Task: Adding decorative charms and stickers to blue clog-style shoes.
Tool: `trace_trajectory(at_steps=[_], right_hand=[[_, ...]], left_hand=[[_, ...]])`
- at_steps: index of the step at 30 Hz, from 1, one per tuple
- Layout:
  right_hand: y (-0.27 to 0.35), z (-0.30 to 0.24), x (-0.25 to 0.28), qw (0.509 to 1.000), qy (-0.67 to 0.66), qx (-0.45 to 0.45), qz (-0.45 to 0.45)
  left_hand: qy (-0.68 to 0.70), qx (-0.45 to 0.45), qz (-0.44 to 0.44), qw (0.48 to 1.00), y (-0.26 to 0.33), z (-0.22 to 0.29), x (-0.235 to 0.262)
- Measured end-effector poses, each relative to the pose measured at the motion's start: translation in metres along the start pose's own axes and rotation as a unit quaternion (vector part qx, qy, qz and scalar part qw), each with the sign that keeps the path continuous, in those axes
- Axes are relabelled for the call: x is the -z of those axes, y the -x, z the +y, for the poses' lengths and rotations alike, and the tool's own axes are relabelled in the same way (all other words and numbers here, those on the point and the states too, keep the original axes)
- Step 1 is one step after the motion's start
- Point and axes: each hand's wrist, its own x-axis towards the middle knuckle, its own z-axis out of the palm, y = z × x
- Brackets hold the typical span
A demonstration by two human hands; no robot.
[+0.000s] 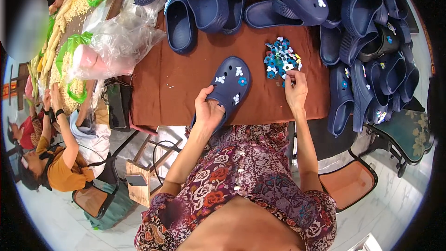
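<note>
Over on the left there's a crinkly clear plastic bag [123, 37] on the brown cloth table [172, 88], well away from the action; the left hand [207, 111] is wrapped around the heel end of the navy foam clog [228, 86], which lies toe-up mid-table; looks light and squishy, so the thick heel rim seems the best grab; right hand [295, 88] is pinching at the edge of the little pile of charms [281, 60]; tiny, probably fiddly, fingertip job.
</note>
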Motion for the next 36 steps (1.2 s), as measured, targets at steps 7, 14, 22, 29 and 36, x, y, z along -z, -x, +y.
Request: trace_trajectory(at_steps=[7,14,22,29,36], right_hand=[[0.016,-0.026,0.008,0.997,0.068,0.025,-0.04],[0.022,-0.025,0.011,0.996,0.041,0.044,-0.062],[0.017,-0.028,0.009,0.993,0.068,0.073,-0.066],[0.015,-0.036,0.006,0.986,0.114,0.098,-0.076],[0.01,-0.044,0.011,0.989,0.079,0.104,-0.071]], left_hand=[[0.001,0.004,0.002,1.0,-0.002,0.0,0.003],[-0.01,-0.006,0.013,1.0,0.006,0.0,-0.004],[-0.006,0.006,-0.014,1.0,0.007,-0.006,0.002],[0.018,0.011,0.005,1.0,0.008,-0.009,0.0],[0.015,0.009,-0.054,0.998,0.011,-0.015,-0.003]])
